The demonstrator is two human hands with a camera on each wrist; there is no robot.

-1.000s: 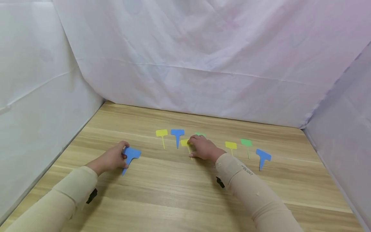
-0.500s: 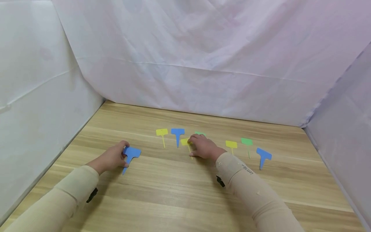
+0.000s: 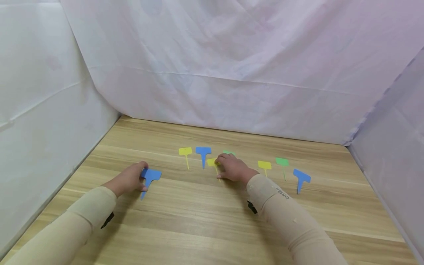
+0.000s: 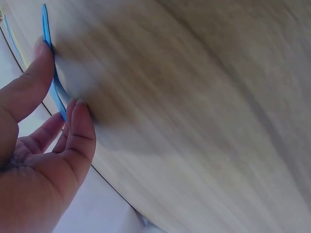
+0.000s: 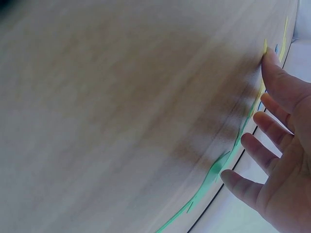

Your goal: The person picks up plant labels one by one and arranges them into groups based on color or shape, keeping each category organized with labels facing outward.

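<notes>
My left hand [image 3: 129, 178] holds a blue T-shaped plant label [image 3: 152, 174] at the left of the table; in the left wrist view the thumb touches the label's stem side [image 4: 46, 29] and fingers reach its other end. Near the middle, my right hand [image 3: 233, 168] is over a yellow plant label [image 3: 212, 162], thumb at the narrow stem's lower end and fingers at its head, partly covering it. In the right wrist view the other fingers spread above the table. A green label [image 3: 229, 152] shows just behind the right hand, mostly hidden.
Left of the right hand lie a yellow label [image 3: 185, 151] and a blue label [image 3: 203, 151]. To its right are another yellow label [image 3: 264, 165], a green label [image 3: 282, 161] and a blue label [image 3: 301, 176]. White cloth [image 3: 232, 73] walls the wooden table [image 3: 185, 228] behind and at both sides.
My left wrist and sleeve have shifted slightly to the right, while the blue label under the fingers stays about where it was. The right hand and its yellow label show no clear movement.
</notes>
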